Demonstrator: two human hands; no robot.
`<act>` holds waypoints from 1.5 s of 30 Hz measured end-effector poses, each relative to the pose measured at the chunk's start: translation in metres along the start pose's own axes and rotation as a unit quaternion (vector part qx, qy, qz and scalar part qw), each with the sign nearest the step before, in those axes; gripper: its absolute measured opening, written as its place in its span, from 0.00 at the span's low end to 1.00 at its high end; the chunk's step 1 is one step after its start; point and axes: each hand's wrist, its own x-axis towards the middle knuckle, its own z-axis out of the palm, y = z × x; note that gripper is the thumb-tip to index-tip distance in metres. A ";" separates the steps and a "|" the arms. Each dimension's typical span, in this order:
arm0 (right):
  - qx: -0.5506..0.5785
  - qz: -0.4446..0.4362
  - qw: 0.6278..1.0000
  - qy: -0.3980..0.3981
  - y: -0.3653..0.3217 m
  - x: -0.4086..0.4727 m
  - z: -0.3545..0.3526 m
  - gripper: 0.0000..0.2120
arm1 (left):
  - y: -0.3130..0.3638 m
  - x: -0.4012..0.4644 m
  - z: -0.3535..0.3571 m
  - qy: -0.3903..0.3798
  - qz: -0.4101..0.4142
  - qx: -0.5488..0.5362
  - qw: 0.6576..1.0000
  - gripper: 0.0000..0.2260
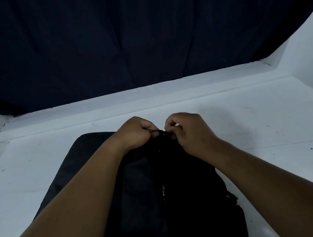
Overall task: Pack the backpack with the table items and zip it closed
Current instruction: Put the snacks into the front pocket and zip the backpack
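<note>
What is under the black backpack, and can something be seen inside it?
The backpack lies on the white table. Both hands, left hand and right hand, pinch zipper pulls at its far end. Its contents are hidden.

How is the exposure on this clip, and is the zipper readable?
Head view: dim and underexposed; the black fabric backpack loses nearly all detail against itself, so the zipper is unreadable where the left hand and right hand pinch; wide-angle bending curves the white table edges.

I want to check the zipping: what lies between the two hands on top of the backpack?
In the head view, a thin black pull cord bridges the small gap between the left hand and the right hand, above the backpack.
</note>
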 end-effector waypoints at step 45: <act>0.089 0.132 0.987 -0.011 0.008 -0.066 0.002 0.07 | -0.053 -0.011 0.016 0.076 0.081 0.256 0.960 0.13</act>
